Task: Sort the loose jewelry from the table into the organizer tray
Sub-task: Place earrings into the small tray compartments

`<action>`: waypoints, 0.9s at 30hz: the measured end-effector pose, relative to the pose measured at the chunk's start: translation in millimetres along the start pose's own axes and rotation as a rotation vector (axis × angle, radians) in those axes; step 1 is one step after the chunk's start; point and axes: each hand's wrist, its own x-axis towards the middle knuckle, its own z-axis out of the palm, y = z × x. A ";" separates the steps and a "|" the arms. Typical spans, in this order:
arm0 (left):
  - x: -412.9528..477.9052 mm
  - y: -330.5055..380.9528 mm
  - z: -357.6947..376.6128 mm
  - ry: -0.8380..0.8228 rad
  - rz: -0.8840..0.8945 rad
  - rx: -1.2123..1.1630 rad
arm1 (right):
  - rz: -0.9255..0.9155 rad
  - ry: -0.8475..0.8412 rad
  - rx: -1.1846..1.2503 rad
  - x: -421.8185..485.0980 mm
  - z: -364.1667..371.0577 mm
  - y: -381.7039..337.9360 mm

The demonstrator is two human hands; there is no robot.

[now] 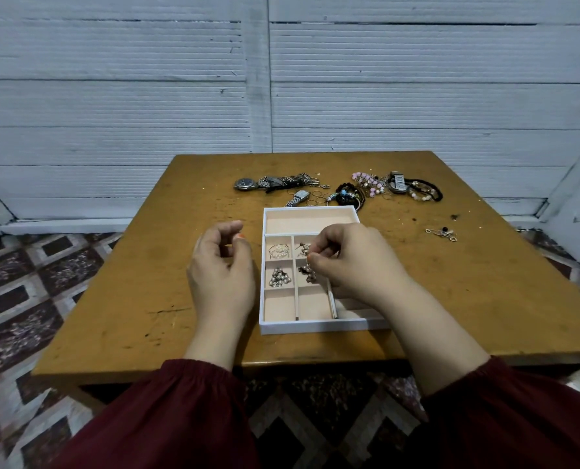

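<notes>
The organizer tray sits at the centre of the brown table. It is a white rectangular box with a pale pink lining and thin dividers. One wide compartment spans the 12 o'clock end and holds nothing visible. Smaller compartments run in columns toward 6 o'clock.

In the 9 o'clock column, the far cell holds a pearl hoop piece. The middle cell holds a pearl cluster. The near cell shows only lining. In the centre column, the far cell holds small stud earrings, and the near cell shows only lining. The 3 o'clock column is mostly hidden by the right hand.

The right hand is over the tray. Its thumb and fingertips pinch a dark beaded earring, which dangles over the middle cell of the centre column.

The left hand is at 9 o'clock of the tray, just beside its wall. Its fingers are curled toward the thumb. Whether it holds anything cannot be told.

The loose jewelry lies at 12 to 1 o'clock of the tray, near the far table edge:
- a round-dial watch touching a chain pile;
- a small rectangular watch beside thin rings;
- a dark bead bracelet with one blue bead;
- pink bead strands;
- a silver watch against black cords.

A small heart chain lies apart at 2 o'clock of the tray.
</notes>
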 end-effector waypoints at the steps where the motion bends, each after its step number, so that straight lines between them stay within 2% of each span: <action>1: -0.2 0.0 -0.3 -0.001 0.002 -0.006 | -0.005 -0.009 -0.037 -1.1 -0.1 -1.0; 6: -0.9 1.0 -0.9 0.002 0.015 0.000 | -0.060 0.001 -0.223 -3.7 0.9 -5.0; 10: -0.7 0.6 -1.6 0.005 0.023 0.010 | -0.075 0.015 -0.275 -2.8 3.3 -4.9; 18: -1.0 2.5 -2.3 0.002 0.021 0.026 | -0.064 -0.004 -0.250 -2.6 2.9 -3.2; 27: -2.5 3.5 -2.7 -0.014 0.025 0.014 | -0.029 0.014 -0.118 -3.1 1.0 0.7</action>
